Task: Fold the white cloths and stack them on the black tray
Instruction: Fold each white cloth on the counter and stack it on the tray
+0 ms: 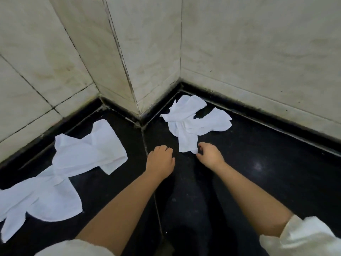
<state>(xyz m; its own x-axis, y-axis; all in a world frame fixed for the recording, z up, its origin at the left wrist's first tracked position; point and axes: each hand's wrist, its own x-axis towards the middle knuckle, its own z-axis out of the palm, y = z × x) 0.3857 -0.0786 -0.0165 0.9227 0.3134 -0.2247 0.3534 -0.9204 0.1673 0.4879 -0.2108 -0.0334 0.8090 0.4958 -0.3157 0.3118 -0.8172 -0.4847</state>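
Observation:
A crumpled bunch of white cloths [191,121] lies on the black surface [267,163] near the wall corner. My right hand [210,156] hovers at the bunch's near corner, thumb and forefinger apart and just touching the cloth's tip. My left hand [160,159] is a little left of that corner, fingers loosely curled, holding nothing. A second, larger heap of white cloths [60,174] sprawls at the left, apart from both hands. The black tray is not in view.
Pale tiled walls [258,52] enclose the black surface at the back, and a jutting tiled corner [136,85] stands between the two cloth heaps. A seam [147,145] runs across the surface by my left hand. Cream sleeves show at the bottom.

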